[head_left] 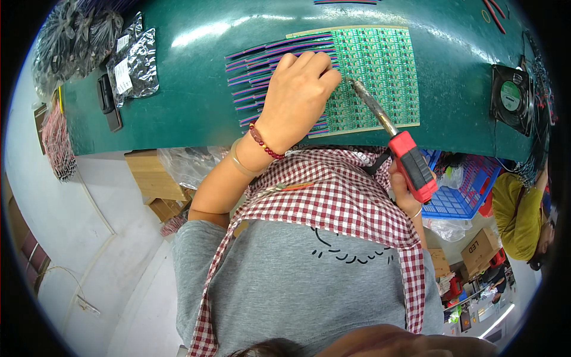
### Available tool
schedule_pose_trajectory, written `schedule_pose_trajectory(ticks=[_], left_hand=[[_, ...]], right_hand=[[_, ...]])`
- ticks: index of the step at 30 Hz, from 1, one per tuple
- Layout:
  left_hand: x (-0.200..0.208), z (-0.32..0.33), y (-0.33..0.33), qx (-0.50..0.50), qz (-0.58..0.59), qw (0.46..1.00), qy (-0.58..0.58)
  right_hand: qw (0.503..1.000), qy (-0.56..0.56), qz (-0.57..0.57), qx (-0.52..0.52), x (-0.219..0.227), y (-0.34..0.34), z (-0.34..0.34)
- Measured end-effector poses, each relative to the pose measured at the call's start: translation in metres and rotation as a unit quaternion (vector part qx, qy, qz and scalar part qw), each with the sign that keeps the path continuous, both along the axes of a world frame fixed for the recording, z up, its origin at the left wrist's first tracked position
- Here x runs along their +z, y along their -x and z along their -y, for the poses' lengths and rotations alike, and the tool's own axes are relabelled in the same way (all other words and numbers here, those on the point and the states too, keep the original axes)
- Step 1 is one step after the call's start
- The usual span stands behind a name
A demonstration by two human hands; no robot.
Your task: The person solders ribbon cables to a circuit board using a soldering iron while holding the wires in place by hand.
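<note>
A panel of small green circuit boards (380, 77) lies on the green table in front of me. Bundles of thin dark wires with red and blue strands (250, 89) run leftward from its left part. Over these wires, at the panel's left side, my left hand (303, 86) is closed with its fingers bent together. Its fingertips point down at the boards, and what they pinch is hidden. My right hand (404, 190) grips the red and black handle of a soldering iron (410, 166). The iron's metal tip reaches the boards right beside my left fingertips.
Plastic bags (137, 65) and a black case (107, 95) sit at the table's left. A black fan (511, 98) stands at the right edge, near tangled wires. Below the table are a blue basket (458, 196) and a cardboard box (154, 175). Another person (517, 214) is at right.
</note>
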State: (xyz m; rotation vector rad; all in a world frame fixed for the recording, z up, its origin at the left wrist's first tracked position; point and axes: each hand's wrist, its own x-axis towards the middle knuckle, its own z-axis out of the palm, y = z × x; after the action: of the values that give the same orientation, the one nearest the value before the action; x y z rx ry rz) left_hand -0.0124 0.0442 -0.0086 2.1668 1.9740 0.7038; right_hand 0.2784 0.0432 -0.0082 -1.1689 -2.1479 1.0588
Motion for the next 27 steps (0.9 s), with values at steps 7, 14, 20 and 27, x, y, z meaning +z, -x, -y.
schedule_pose_trajectory(ticks=[7, 14, 20, 27], left_hand=[[0.001, 0.0, 0.0, 0.0, -0.005, 1.0, 0.006], [0.001, 0.001, -0.001, 0.0, -0.004, 1.0, 0.005], [0.0, -0.001, 0.0, 0.002, -0.005, 1.0, 0.006], [0.0, -0.001, 0.0, 0.001, -0.001, 1.0, 0.003]], right_hand=[[0.997, 0.073, -0.022, -0.018, -0.014, -0.02, 0.01], [0.998, 0.06, -0.001, -0.034, -0.012, -0.014, 0.012], [0.999, 0.03, 0.012, -0.011, -0.006, -0.004, 0.003], [0.999, 0.032, 0.001, -0.01, -0.003, -0.003, 0.003]])
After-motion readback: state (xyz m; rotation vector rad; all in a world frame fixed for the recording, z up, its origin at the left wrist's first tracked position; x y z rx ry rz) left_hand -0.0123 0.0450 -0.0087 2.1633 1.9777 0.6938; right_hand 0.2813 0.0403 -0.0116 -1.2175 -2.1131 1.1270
